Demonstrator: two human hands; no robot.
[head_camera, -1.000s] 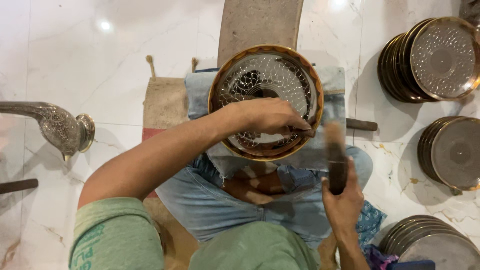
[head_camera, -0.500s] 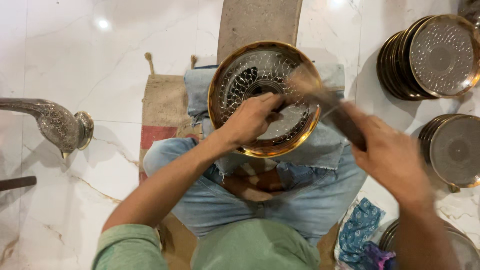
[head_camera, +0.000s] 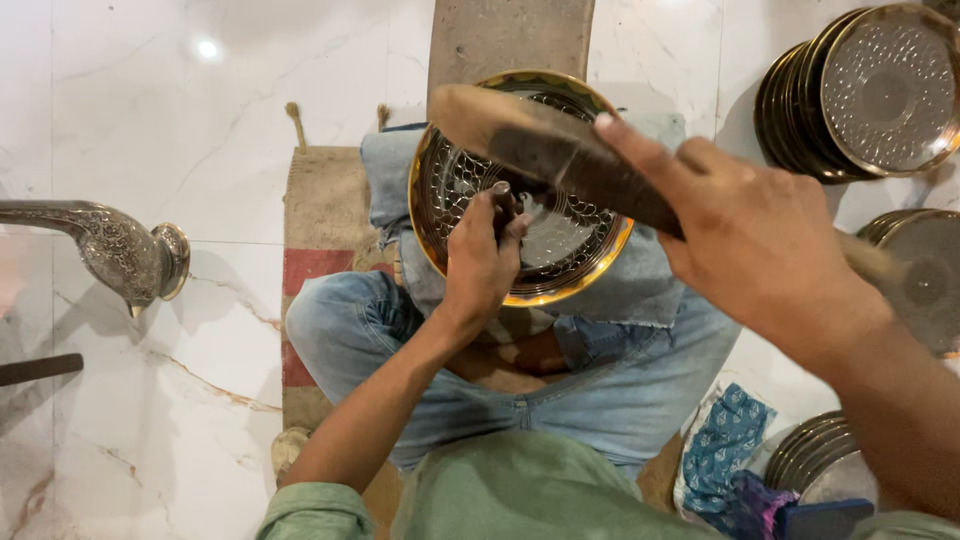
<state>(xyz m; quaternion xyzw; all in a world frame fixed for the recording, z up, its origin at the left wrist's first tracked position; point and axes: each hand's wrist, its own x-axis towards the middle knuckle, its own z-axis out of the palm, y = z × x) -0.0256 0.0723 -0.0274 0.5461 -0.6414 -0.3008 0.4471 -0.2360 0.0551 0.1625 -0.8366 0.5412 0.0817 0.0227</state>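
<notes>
A round engraved metal plate (head_camera: 560, 255) with a gold rim rests on a blue cloth over my lap. My left hand (head_camera: 483, 262) is closed on a small dark tool whose tip presses into the plate's middle. My right hand (head_camera: 755, 235) is raised high above the plate and grips a dark wooden mallet (head_camera: 545, 150) by its handle. The mallet's head hangs over the plate's upper left. I sit cross-legged in blue jeans (head_camera: 340, 325) on a woven mat.
Stacks of similar metal plates (head_camera: 865, 90) lean at the upper right, with more at the right edge (head_camera: 925, 275) and lower right (head_camera: 820, 460). An ornate silver vessel (head_camera: 120, 250) lies on the marble floor at left. A patterned blue cloth (head_camera: 730, 445) lies beside my right knee.
My right hand has swung the mallet up from beside my knee to high above the plate. My left hand has stayed on the tool at the plate's middle.
</notes>
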